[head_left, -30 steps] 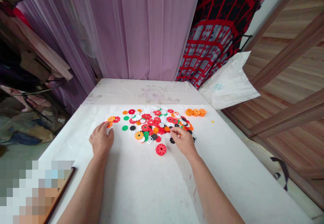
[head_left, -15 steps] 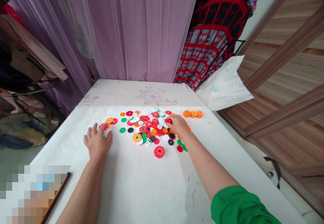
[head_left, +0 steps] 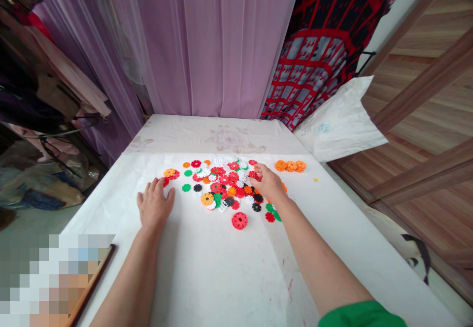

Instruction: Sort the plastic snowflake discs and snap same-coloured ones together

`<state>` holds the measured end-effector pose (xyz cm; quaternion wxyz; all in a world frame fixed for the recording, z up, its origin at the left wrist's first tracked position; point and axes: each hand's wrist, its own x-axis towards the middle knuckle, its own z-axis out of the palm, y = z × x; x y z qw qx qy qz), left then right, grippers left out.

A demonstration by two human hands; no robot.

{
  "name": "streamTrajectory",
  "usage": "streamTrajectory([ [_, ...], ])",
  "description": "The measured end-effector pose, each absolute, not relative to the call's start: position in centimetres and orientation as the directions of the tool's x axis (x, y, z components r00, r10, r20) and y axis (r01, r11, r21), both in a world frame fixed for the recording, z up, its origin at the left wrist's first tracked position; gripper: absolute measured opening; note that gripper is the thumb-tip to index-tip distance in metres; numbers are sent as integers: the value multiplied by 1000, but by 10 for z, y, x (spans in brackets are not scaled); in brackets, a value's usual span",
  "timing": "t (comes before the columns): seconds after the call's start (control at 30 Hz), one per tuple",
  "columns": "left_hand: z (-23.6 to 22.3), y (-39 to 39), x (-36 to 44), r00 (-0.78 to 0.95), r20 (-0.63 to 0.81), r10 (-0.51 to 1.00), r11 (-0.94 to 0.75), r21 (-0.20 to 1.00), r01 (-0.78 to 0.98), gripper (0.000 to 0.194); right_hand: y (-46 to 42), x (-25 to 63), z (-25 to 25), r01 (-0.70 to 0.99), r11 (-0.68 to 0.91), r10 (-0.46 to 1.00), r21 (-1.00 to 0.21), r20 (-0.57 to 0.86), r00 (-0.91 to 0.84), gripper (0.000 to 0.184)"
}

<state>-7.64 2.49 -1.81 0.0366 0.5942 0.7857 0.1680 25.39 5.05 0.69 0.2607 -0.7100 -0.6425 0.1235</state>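
Where Discs (head_left: 217,187) Are Heaped, the Work Is Led by the Right Hand (head_left: 271,185)

Although the white counter (head_left: 221,277) is spread across the lower view, the work is gathered near its middle, where notched discs in red, white, green, black and orange are heaped, many of them overlapping. At the heap's left, the left hand (head_left: 155,204) is lowered toward the counter with its fingers apart. Opposite, the right hand is placed at the heap's right side, its thumb and fingers curled toward each other.

Beyond the right hand, an orange row (head_left: 291,166) is laid apart from the heap. By the left fingertips, a small cluster (head_left: 169,173) of orange and red discs is seen. In front of the heap, a larger red disc (head_left: 240,220), possibly a stack, is set by itself. At the right fingertips, a smaller red disc (head_left: 253,175) is found; whether it is pinched or merely touched cannot be told.

The step in hand is judged to be the handling of a single piece at the heap's edge. For the next move, a light, sure pinch seems called for, so that overlapping neighbours are not dragged along.
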Motion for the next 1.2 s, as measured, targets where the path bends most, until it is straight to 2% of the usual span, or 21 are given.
streamTrajectory([
  [0.1, -18, 25, -76, -291, 156, 944, 235, 301, 924, 53, 15, 246, 1, 702, 69, 967, -708, 222, 129, 46],
  [0.2, -17, 25, -75, -284, 164, 945, 229, 291, 929, 52, -23, 233, -8, 631, 166, 965, -757, 256, 53, 49],
  [0.43, -15, 23, -74, -255, 177, 951, 195, 299, 934, 48, -60, 215, -23, 697, 312, 928, -646, 365, -77, 53],
  [0.6, -14, 23, -74, -270, 171, 948, 206, 316, 926, 46, -61, 215, -20, 740, 334, 917, -584, 382, -112, 56],
  [0.9, -14, 24, -74, -265, 161, 951, 204, 318, 926, 47, -63, 214, -16, 774, 328, 927, -541, 342, -154, 63],
  [1.2, -14, 24, -74, -258, 165, 952, 199, 310, 930, 48, -62, 213, -14, 752, 328, 936, -572, 306, -175, 63],
])
